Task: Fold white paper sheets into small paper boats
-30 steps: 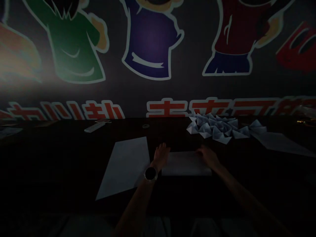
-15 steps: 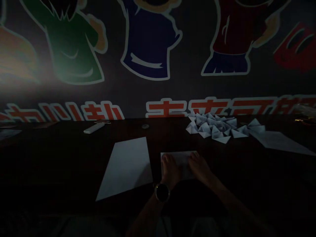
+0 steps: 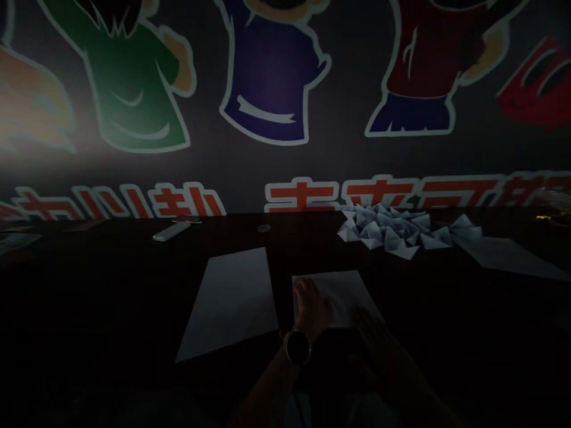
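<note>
A white sheet of paper (image 3: 345,291), smaller than the sheet beside it, lies flat on the dark table in front of me. My left hand (image 3: 311,306), with a round watch at the wrist, rests on its left part, fingers stretched out over the paper. My right hand (image 3: 375,333) is at the sheet's near right edge, fingers extended, dim and partly lost in shadow. Left of my hands lies a larger white sheet (image 3: 232,303), which neither hand touches.
A pile of folded white paper pieces (image 3: 383,229) sits at the back right, with another white sheet (image 3: 508,255) beside it. A white long object (image 3: 172,230) and a small round item (image 3: 264,228) lie near the wall (image 3: 241,172), which carries cartoon figures.
My right hand has slid from the paper's far right part down toward its near right edge, uncovering more of the sheet. My left hand has stayed almost in place.
</note>
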The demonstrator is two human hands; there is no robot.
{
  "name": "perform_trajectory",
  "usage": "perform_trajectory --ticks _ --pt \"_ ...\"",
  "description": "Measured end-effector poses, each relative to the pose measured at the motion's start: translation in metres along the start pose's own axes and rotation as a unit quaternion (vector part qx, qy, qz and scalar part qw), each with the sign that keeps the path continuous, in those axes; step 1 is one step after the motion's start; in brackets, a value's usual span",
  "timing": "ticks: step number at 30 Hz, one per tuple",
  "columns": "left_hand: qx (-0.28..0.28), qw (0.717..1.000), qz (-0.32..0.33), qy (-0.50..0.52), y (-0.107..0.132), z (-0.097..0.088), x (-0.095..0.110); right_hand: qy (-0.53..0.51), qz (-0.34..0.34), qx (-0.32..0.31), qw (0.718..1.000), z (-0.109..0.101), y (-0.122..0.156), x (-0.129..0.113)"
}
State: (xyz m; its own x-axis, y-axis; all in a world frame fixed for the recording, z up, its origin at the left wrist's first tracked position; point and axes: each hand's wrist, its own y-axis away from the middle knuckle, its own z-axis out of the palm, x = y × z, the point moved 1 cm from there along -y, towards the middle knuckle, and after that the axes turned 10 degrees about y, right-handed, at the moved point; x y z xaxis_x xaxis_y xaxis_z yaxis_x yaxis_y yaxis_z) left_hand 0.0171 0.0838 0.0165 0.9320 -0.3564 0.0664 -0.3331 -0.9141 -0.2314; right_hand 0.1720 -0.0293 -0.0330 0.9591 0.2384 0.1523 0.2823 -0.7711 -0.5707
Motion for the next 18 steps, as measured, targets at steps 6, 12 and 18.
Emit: perform_trajectory --ticks 6,12,18 --pt "-0.025 1.000 -0.004 0.008 -0.002 -0.005 0.001 0.050 0.040 0.025 0.998 -0.006 0.018 0.023" --pt "-0.052 0.999 -0.010 0.009 -0.002 -0.014 0.002 0.053 0.041 0.031 0.997 -0.007 -0.006 -0.002" --pt "-0.023 0.999 0.014 0.045 -0.001 -0.012 0.008 0.030 0.005 -0.010 0.999 0.004 -0.006 -0.015"
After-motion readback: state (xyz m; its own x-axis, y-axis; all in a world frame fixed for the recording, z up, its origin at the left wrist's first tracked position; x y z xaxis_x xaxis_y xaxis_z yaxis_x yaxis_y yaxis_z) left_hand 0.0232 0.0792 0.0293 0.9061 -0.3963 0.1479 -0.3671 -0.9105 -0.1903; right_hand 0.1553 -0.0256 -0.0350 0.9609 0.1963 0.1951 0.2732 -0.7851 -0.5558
